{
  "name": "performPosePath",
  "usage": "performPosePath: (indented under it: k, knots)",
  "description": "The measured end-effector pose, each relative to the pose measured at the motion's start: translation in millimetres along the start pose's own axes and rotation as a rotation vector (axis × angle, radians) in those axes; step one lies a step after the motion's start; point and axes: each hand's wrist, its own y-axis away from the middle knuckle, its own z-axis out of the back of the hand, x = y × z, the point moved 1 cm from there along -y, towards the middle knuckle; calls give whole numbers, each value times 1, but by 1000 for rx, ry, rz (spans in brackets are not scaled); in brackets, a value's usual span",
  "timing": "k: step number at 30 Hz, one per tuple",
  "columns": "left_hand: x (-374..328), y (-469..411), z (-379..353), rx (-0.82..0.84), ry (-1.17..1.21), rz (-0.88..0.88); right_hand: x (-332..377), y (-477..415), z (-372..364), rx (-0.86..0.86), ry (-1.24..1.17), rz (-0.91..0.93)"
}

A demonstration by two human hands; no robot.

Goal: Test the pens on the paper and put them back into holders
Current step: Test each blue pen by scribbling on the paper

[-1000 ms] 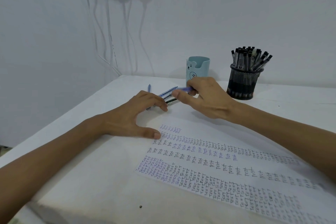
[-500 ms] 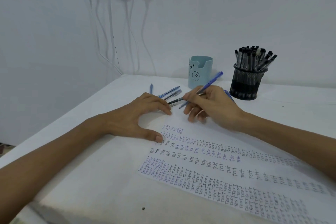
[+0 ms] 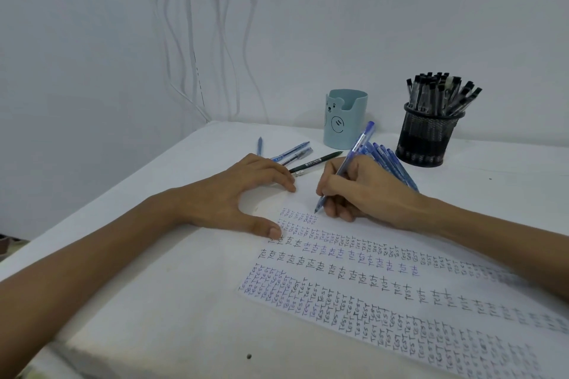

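My right hand (image 3: 366,191) grips a blue pen (image 3: 358,144) in a writing hold, its tip on the white paper (image 3: 385,295) just right of a short row of written words. My left hand (image 3: 237,194) lies flat with spread fingers, pressing the paper's upper left corner. Several loose pens (image 3: 303,157) lie behind the left hand, and a bunch of blue pens (image 3: 389,160) lies behind the right hand. A pale blue bear holder (image 3: 345,118) stands empty at the back. A black mesh holder (image 3: 428,138) to its right is full of black-capped pens.
The white table (image 3: 154,301) sits in a corner between two white walls. White cables (image 3: 191,49) hang from a wall socket down to the table's back left corner. The table's left edge runs close beside my left forearm.
My right hand picked a blue pen from the loose pile, turned it into a writing grip and brought its tip down to the paper. The left hand stayed put.
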Motion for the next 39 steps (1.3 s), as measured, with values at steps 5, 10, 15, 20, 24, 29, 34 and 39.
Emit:
performPosePath:
  k: [5, 10, 15, 20, 24, 29, 34, 39]
  knots:
    - [0, 0, 0, -3, -11, -4, 2, 3, -1, 3, -18, 40]
    - [0, 1, 0, 1, 1, -2, -1, 4, -3, -26, 43, 50]
    - [0, 0, 0, 3, 1, -9, 1, 9, -4, 4, 92, 64]
    - [0, 0, 0, 6, -8, -8, 1, 11, -5, 8, 134, 124]
    - [0, 0, 0, 1, -11, -15, 2, 12, -4, 6, 153, 126]
    - [0, 0, 0, 1, -8, -9, 4, 12, -5, 6, 175, 122]
    - [0, 1, 0, 5, -1, -5, 3, 11, -5, 10, 160, 106]
    - [-1, 1, 0, 9, 5, -3, 3, 9, -5, -14, 186, 86]
